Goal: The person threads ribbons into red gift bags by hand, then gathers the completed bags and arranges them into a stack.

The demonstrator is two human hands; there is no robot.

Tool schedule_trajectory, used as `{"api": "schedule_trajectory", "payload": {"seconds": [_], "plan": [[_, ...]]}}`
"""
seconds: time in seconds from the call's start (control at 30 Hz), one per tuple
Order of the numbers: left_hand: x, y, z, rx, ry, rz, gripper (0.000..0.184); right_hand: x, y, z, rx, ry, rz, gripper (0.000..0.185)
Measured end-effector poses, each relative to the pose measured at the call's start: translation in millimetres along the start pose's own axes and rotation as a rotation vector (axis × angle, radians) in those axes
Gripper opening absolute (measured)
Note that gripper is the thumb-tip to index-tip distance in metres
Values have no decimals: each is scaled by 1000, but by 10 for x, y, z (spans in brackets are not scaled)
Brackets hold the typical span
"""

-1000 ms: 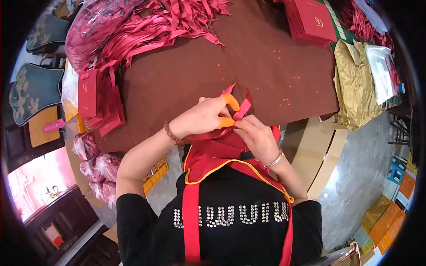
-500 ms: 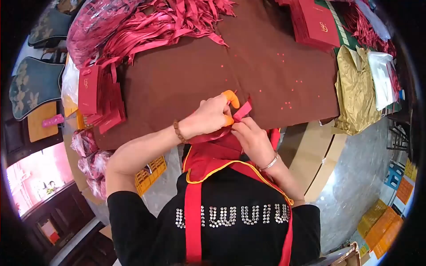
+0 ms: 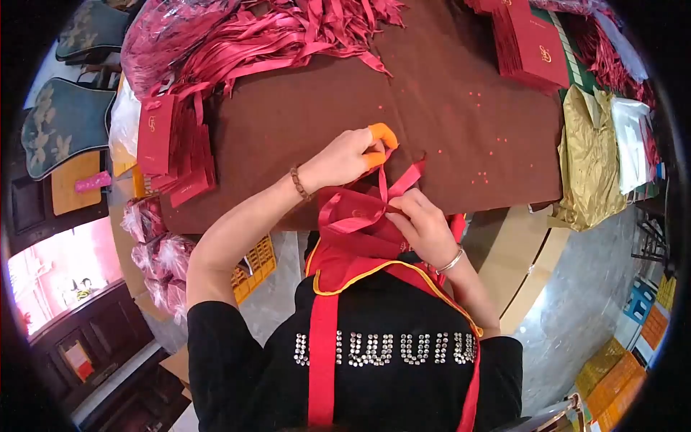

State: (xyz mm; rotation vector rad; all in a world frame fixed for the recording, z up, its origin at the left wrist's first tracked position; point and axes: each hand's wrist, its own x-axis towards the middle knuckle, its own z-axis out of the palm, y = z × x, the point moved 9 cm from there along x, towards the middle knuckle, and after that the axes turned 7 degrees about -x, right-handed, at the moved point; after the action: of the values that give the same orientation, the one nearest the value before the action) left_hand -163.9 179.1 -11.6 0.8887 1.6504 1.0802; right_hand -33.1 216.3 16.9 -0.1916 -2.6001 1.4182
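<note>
A red paper bag (image 3: 360, 205) with gold print lies at the table's near edge, partly hidden behind my right hand and an apron. A pinkish-red ribbon (image 3: 410, 178) rises from it in loops and a loose tail. Orange covers sit on the thumb and a finger of my left hand (image 3: 345, 157), which pinches one ribbon strand above the bag. Lower and to the right, my right hand (image 3: 425, 225) has its thumb and forefinger closed on the ribbon close to the bag.
A brown cloth covers the table (image 3: 288, 129). Loose ribbons (image 3: 288, 36) are heaped at the back left. Red bags (image 3: 160, 140) stand at the left, with another stack (image 3: 529, 47) at the back right. A gold plastic bag (image 3: 594, 165) hangs over the right edge.
My left hand has drawn up and away from my right hand, stretching a ribbon strand between them. More of the red bag and a ribbon loop show. The whole view has shifted slightly.
</note>
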Motion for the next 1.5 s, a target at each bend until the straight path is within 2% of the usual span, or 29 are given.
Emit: {"api": "schedule_trajectory", "payload": {"seconds": [0.03, 0.37, 0.43, 0.47, 0.53, 0.67, 0.73, 0.8, 0.93, 1.0, 1.07, 1.13, 1.17, 1.27, 1.33, 1.37, 1.43, 1.47, 1.5], "plan": [[9, 20, 6, 120, -8, 19, 22, 7, -4, -2, -6, -8, -1, 15], [177, -184, 27, 131, -64, -73, 26, -8, -10, -13, -1, -2, -18, 17], [165, 95, -157, 212, 137, 294, 30, -19, 10, -6, -12, -3, 4, 17], [137, 148, -172, 212, 133, 295, 30, -21, 13, -9, -13, 1, 7, 17], [77, 18, -157, 373, 45, -15, 31, -17, 7, -17, -5, 5, -1, 17], [3, 43, -43, 541, 14, 65, 33, -12, 18, -9, -5, 13, 0, 18], [50, -51, -36, 458, 4, 15, 31, -20, 23, -5, -16, 5, 12, 18], [89, -192, -55, 347, 13, -123, 28, -23, 7, -18, -18, -1, 20, 18], [96, -149, -86, 388, 56, -109, 28, -22, 0, -23, -22, -1, 19, 18], [57, -182, 15, 418, -94, -211, 31, -21, 7, -20, -17, 8, 11, 18], [45, -142, 48, 420, -117, -204, 33, -17, 1, -22, -10, 15, 3, 18], [41, -53, 150, 284, -193, -74, 37, -19, -1, -22, -15, 13, 5, 19], [33, -8, 141, 258, -201, -81, 37, -20, 4, -20, -15, 12, 4, 19], [18, 2, 189, 170, -270, -25, 31, -28, 24, -24, -3, 14, 4, 18], [39, -11, 179, 147, -261, -37, 28, -43, 64, 42, 17, -68, 45, 32], [51, -20, 174, 123, -251, -49, 25, -68, 103, 90, 17, -68, 44, 32], [44, -58, 177, 38, -196, -56, 23, -156, 346, 253, 285, -66, 226, 55], [46, -88, 154, -47, -141, -64, 21, -179, 340, 290, 284, -67, 226, 55], [51, -117, 163, -49, -139, -63, 21, -192, 315, 327, 260, -61, 221, 64]]}}
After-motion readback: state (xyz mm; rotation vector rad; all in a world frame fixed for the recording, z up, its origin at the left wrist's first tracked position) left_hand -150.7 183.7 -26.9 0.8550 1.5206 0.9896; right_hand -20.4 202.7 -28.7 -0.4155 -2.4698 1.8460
